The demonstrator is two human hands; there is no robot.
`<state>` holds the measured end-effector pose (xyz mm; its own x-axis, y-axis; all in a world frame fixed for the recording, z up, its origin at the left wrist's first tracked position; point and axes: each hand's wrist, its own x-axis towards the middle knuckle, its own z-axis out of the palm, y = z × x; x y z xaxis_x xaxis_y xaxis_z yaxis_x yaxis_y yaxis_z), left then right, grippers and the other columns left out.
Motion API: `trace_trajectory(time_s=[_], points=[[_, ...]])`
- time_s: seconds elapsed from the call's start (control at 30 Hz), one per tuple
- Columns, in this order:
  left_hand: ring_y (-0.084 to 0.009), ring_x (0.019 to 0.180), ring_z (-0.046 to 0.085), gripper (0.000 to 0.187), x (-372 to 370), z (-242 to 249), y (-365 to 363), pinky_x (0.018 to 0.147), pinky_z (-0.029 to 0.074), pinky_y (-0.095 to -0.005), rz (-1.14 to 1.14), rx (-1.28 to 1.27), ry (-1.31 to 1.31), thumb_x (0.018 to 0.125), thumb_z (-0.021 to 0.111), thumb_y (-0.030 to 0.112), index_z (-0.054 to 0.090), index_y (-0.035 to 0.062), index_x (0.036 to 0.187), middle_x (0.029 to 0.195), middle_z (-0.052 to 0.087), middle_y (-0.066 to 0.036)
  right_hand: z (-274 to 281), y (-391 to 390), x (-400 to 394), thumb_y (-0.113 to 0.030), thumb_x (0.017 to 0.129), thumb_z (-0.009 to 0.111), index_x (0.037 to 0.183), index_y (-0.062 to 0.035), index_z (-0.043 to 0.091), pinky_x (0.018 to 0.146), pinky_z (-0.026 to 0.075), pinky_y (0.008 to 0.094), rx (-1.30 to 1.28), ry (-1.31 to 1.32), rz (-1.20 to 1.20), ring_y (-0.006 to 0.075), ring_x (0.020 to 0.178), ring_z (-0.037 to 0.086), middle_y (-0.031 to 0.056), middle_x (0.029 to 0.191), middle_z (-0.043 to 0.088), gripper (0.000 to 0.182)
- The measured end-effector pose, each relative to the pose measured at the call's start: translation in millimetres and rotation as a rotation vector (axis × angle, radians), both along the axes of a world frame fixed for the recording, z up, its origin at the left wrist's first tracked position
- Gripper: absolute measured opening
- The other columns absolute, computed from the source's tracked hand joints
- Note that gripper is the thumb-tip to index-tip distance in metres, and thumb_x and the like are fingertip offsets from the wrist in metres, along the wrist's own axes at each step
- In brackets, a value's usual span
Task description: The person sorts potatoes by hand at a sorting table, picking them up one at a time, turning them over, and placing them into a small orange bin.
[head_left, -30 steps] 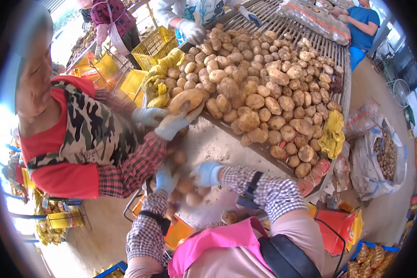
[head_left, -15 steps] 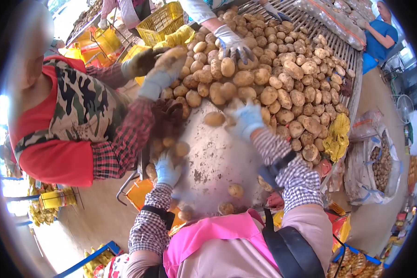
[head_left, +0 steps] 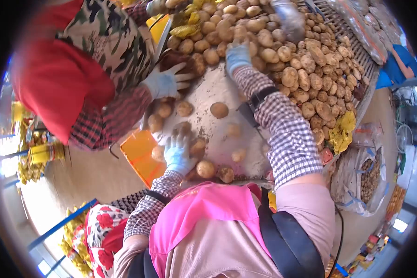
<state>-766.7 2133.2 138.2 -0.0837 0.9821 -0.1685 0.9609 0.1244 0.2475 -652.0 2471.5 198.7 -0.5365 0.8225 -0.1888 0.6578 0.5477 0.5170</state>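
Note:
My left hand (head_left: 177, 154), in a light blue glove, lies low on the left side of the metal table (head_left: 208, 90), fingers stretched out among several loose potatoes (head_left: 205, 169). One potato touches its fingertips, slightly blurred. At the near edge of a large potato pile (head_left: 306, 69), my right hand (head_left: 238, 59) reaches forward, its gloved fingers apart and resting against potatoes. A single potato (head_left: 219, 110) sits on the tabletop between my hands, and blurred ones lie closer to my body.
On the left, a co-worker's gloved hand (head_left: 167, 82) spreads over the table edge. Another gloved hand (head_left: 288, 21) blurs above the pile. An orange crate (head_left: 141, 155) stands below the left edge. A yellow net bag (head_left: 343, 132) and a white sack (head_left: 356, 206) are on the right.
My right hand has moved forward and up to the pile. My left hand has shifted slightly right and toward my body. Beside it, the co-worker's hand now lies spread, and potatoes have rolled nearer me.

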Motion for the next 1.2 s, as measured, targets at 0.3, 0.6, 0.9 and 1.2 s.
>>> trace_trajectory(time_s=[0.3,0.6,0.9,1.2], points=[[-0.0428,0.132,0.031,0.073,10,-19,-16,0.106,0.030,-0.0534,0.086,0.206,-0.194,0.073,0.072,0.043,0.047,0.0110,0.134,0.145,0.034,-0.016,-13,0,6,-0.031,0.082,0.066,0.126,-0.0198,0.055,0.096,0.040,0.0455,-0.107,0.012,-0.156,0.0258,0.117,0.056,0.0095,0.120,0.061,0.047],[-0.0450,0.133,0.029,0.071,7,-30,-17,0.107,0.031,-0.0531,0.046,0.310,-0.268,0.072,0.074,0.032,0.046,0.0067,0.131,0.146,0.032,-0.017,-10,-135,80,-0.022,0.070,0.074,0.128,-0.0128,0.051,0.093,0.047,0.0451,-0.288,0.552,-0.281,0.0368,0.109,0.055,0.0181,0.117,0.056,0.063],[-0.0398,0.138,0.029,0.062,3,-26,-20,0.104,0.036,-0.0484,0.064,0.245,-0.251,0.081,0.066,0.039,0.051,0.0091,0.133,0.132,0.052,-0.019,-12,-239,123,-0.009,0.084,0.043,0.137,-0.0074,0.045,0.100,0.046,0.0524,-1.437,2.486,-0.766,0.0333,0.124,0.050,0.0164,0.137,0.048,0.052],[-0.0355,0.118,0.049,0.070,12,15,-15,0.100,0.042,-0.0465,-0.160,0.406,-0.373,0.079,0.072,0.019,0.041,0.0098,0.141,0.133,0.048,-0.018,0,-311,120,-0.008,0.080,0.058,0.142,-0.0086,0.036,0.105,0.041,0.0531,-1.692,2.709,-0.504,0.0340,0.130,0.043,0.0158,0.140,0.043,0.067]])
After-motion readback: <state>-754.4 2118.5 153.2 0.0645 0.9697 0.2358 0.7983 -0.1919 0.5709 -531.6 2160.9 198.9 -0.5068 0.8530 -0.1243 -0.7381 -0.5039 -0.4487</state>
